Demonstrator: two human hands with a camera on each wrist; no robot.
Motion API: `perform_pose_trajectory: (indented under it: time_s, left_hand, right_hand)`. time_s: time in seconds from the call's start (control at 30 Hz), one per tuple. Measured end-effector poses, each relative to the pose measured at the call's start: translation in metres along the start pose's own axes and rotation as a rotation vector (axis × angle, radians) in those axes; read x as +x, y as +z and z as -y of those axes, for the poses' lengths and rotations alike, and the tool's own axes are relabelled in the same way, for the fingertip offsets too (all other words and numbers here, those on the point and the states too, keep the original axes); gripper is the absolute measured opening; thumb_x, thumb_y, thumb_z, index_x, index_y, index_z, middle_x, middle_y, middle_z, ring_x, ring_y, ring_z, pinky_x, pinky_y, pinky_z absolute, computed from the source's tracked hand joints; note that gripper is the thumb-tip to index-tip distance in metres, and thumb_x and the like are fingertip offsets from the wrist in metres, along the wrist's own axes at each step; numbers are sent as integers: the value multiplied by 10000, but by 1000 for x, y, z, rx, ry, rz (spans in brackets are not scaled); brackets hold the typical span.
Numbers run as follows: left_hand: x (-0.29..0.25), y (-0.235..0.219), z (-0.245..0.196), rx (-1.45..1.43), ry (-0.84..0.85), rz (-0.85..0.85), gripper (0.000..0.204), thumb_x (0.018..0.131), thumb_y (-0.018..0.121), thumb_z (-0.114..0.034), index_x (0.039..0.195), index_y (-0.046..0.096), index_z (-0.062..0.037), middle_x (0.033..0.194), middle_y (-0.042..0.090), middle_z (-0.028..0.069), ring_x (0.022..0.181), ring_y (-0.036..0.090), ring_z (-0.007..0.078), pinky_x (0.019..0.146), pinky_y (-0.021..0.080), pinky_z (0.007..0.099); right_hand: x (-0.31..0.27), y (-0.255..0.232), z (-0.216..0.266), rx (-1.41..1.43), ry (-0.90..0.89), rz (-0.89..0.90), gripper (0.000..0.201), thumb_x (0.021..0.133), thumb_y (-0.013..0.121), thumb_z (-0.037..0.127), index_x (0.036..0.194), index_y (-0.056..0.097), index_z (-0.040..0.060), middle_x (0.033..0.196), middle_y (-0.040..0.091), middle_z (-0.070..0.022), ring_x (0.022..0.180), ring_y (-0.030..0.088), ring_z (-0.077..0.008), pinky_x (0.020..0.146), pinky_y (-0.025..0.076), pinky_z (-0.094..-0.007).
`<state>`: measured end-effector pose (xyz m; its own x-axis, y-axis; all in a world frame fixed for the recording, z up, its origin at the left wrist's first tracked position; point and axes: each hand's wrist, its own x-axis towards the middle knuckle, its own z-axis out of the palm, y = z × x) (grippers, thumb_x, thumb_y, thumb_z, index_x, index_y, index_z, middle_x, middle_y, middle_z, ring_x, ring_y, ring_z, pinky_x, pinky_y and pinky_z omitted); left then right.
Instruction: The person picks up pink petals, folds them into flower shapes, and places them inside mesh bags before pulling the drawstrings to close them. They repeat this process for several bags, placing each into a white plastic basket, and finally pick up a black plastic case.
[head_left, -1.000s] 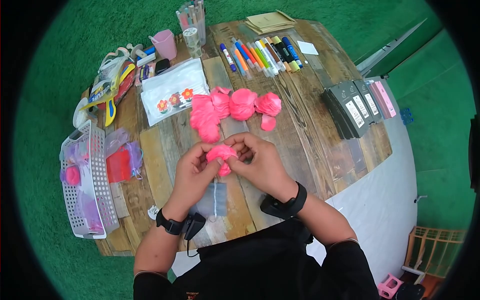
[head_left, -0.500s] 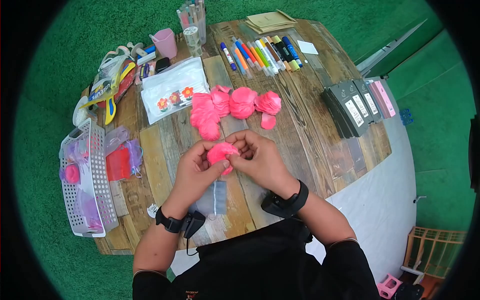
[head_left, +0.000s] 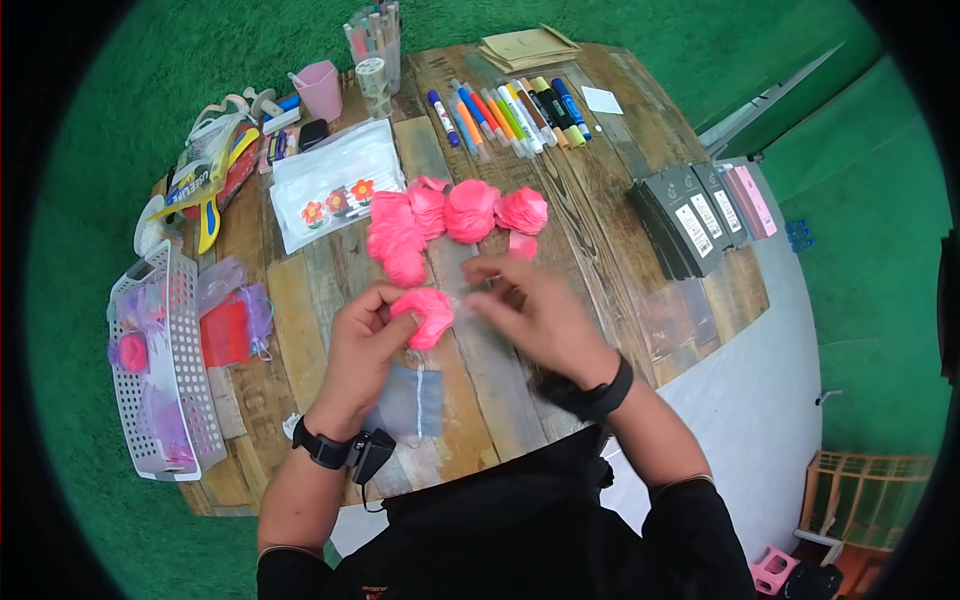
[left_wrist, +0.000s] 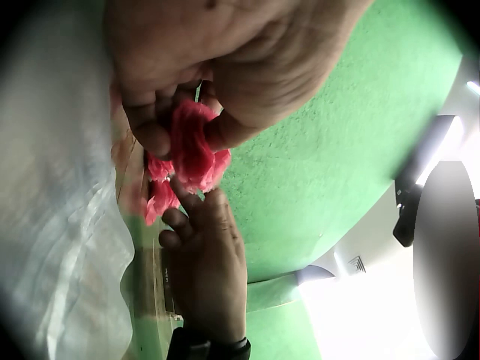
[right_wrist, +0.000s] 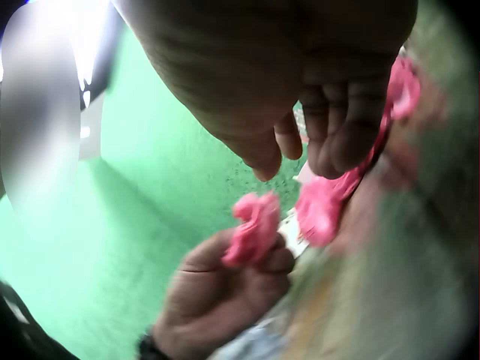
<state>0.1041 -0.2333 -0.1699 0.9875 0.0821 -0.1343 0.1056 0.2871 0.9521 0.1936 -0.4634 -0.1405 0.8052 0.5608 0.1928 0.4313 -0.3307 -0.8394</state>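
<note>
My left hand point(head_left: 360, 348) pinches a small bunch of bright pink artificial petals point(head_left: 426, 316) between thumb and fingers, above the wooden table. To its right, my right hand point(head_left: 545, 312) is apart from the bunch, blurred, with loosely bent fingers and nothing between them. The right wrist view also has the held petals point(right_wrist: 255, 231) standing clear of the right fingers. Beyond the hands lie several pink petal piles point(head_left: 470, 212) in an uneven row, one small petal stack point(head_left: 522, 246) nearest the right hand. Under the left forearm side lies a grey-blue mesh pouch point(head_left: 408, 402) with a white cord.
A white perforated basket point(head_left: 185, 370) with purple pouches stands at left, beside a red mesh pouch point(head_left: 225, 332). Further back are a flower-printed plastic bag point(head_left: 340, 185), a row of markers point(head_left: 510, 118) and a pink cup point(head_left: 320, 92). Dark boxes point(head_left: 685, 220) stand at right.
Both hands held the petal bunch before. The right hand has let go and moved off to the right; the left keeps hold of the petals. The head view has shifted slightly.
</note>
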Motion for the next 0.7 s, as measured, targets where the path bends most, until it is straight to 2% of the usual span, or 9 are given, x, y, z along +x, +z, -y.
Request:
perform_pose_trajectory:
  time_s: [0.07,0.17,0.23,0.33,0.43,0.53,0.7]
  left_hand:
    - [-1,-1,-1,-1,-5,1,113,1032,685,12,1145,689,9,1063,740,21,956,675,65,850,543,242]
    - [-1,1,-1,3,2,17,109,1033,683,13,1141,685,9,1057,736,16,948,670,60,839,539,239]
    - [-2,0,0,9,4,20,109,1033,684,11,1142,682,9,1057,734,15,949,668,59,834,538,240]
    - [-2,2,-7,16,-28,-2,109,1019,659,22,1121,691,0,1051,708,7,962,663,76,886,522,257]
    - [-2,2,-9,5,-25,-5,102,1021,658,20,1116,689,0,1046,704,5,957,660,76,886,517,255]
    - [-2,0,-6,26,3,-4,110,1032,694,-2,1141,684,5,1029,729,1,907,651,43,782,516,228]
    - [0,-3,-2,35,4,-15,116,1031,701,-10,1146,689,1,985,720,-11,867,636,34,747,496,219]
  right_hand:
    - [6,-21,-8,-526,-141,-22,263,962,723,152,1212,719,71,1036,725,-91,876,745,-292,736,601,-421]
    - [15,-39,-13,-808,-258,27,266,939,710,130,1201,730,92,1018,684,-84,921,733,-300,731,595,-412]
    - [20,-38,-7,-907,-312,33,268,919,684,111,1183,725,99,1022,655,-75,938,719,-271,725,594,-407]
    - [26,-29,-7,-1007,-332,62,245,912,652,109,1148,715,101,1049,627,-68,971,698,-244,727,597,-393]
    - [27,-22,-11,-1083,-308,100,203,916,638,117,1106,703,89,1066,615,-68,983,685,-243,735,602,-380]
    - [28,-19,-20,-1117,-289,116,172,922,630,122,1076,694,81,1084,612,-73,985,679,-254,740,606,-381]
    - [30,-20,-23,-1023,-283,81,106,913,664,123,1007,697,87,1098,630,-83,1028,680,-269,753,600,-409]
